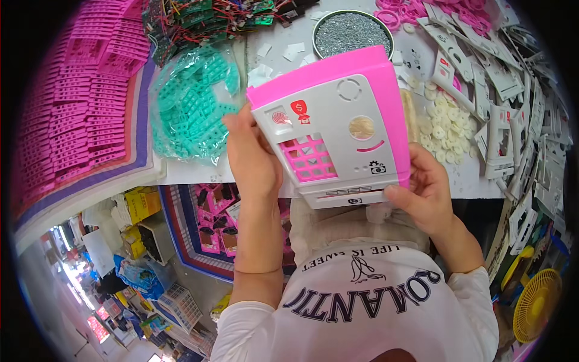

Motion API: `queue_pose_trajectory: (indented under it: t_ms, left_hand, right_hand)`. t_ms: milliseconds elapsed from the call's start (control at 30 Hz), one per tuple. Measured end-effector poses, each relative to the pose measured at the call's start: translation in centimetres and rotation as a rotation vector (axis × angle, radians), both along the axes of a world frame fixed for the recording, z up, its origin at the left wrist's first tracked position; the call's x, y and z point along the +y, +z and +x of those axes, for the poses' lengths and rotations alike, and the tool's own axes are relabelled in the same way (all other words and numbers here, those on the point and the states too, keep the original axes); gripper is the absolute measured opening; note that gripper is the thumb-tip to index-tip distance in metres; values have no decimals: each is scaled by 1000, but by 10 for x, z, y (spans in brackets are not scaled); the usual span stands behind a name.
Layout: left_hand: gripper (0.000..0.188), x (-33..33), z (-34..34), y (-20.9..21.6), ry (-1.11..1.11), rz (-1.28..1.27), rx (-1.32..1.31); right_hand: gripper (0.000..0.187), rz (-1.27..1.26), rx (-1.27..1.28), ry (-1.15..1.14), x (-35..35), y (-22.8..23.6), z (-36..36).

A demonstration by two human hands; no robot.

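Observation:
Above the table edge, a white toy cash-box front panel with a pink surround point(338, 114) is held tilted between both hands. It has a pink keypad grid, round cut-outs, a bottom slot and red and black printed icons. My left hand point(256, 154) is closed on its left edge, with the thumb up near the top corner and the other fingers hidden behind. My right hand point(425, 193) grips the lower right corner, thumb on the white face and fingers by the pink side.
Stacked pink grid parts point(90, 114) fill the left. Beside them sits a clear bag of teal keypads point(196, 108). Wired circuit boards point(199, 24), a tin of screws point(353, 36), cream plastic discs point(449, 130) and piled white panels point(500, 145) surround the work spot. A crate point(187, 253) stands below.

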State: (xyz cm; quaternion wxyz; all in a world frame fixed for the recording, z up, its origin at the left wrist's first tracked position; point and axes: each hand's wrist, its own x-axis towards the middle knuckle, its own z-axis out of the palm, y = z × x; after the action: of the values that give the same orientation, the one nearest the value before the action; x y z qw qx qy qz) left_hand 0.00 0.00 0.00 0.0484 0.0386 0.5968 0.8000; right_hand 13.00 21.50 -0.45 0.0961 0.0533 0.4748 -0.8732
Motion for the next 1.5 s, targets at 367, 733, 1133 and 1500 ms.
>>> queue_pose_trajectory:
  t_ms: [367, 733, 1133, 1500]
  left_hand:
    - [55, 14, -32, -1, -40, 8, -122]
    - [43, 18, 19, -19, 146, -312, 414]
    - [41, -17, -3, -15, -658, -712, 890]
    - [60, -15, 20, -3, -979, -1051, 844]
  right_hand:
    - [46, 45, 124, -166, -10, -7, -7]
    - [52, -91, -29, -97, 0, 0, -9]
    - [52, 1412, 889, 119, 87, -34, -57]
    - [58, 1714, 770, 237, 83, -14, -56]
